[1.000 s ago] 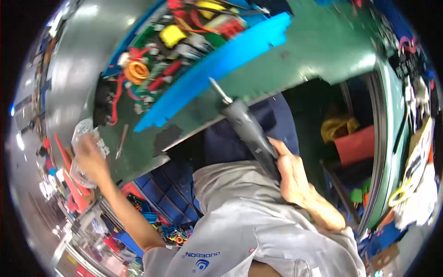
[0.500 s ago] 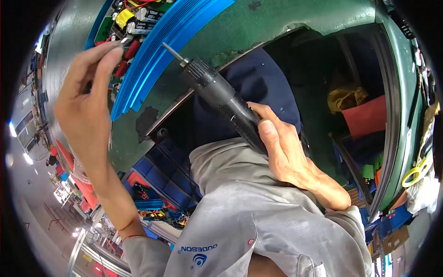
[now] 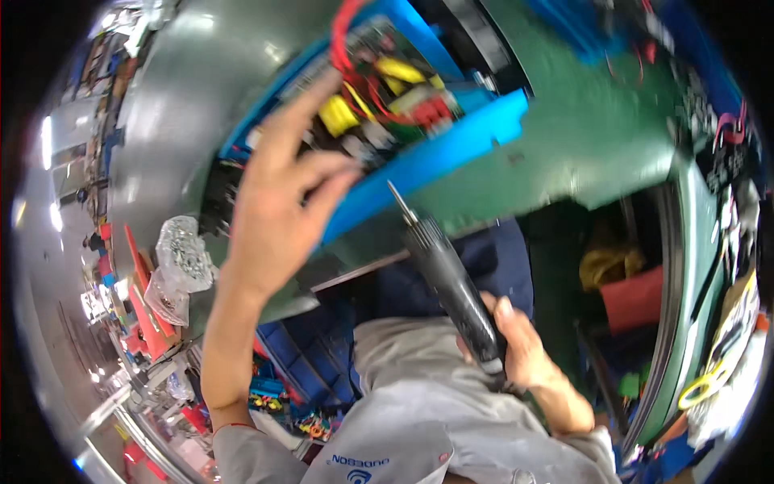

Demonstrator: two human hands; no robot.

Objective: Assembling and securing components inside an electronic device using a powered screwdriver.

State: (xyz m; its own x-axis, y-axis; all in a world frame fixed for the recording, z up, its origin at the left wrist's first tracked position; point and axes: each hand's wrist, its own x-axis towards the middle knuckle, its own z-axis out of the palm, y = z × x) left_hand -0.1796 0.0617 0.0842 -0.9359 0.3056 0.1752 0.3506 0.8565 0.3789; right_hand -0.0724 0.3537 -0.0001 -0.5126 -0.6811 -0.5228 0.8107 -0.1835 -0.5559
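Observation:
My right hand [image 3: 522, 345] is wrapped around the rear of a black electric screwdriver [image 3: 451, 282]. Its thin metal bit points up and left, ending just short of the near wall of a blue metal housing [image 3: 439, 157]. Over the left part of that housing reaches my left hand [image 3: 278, 198]. Its index finger stretches toward red wires [image 3: 343, 44], while the thumb and another finger bend toward each other above the near wall. Motion blurs these fingertips, and nothing can be made out between them. Inside the housing sit a circuit board's yellow-wrapped parts [image 3: 339, 115] and red parts.
The housing rests on a green worktop [image 3: 580, 153] with a worn front edge. A clear bag of small metal pieces [image 3: 184, 254] lies at the left. Blue bins [image 3: 302, 363] stand below the edge. Yellow-handled scissors [image 3: 703, 385] are at far right.
The view has shifted, bringing more of the housing into sight. My left hand's index finger has straightened away from the thumb. The screwdriver stays in my right hand, its bit near the housing wall.

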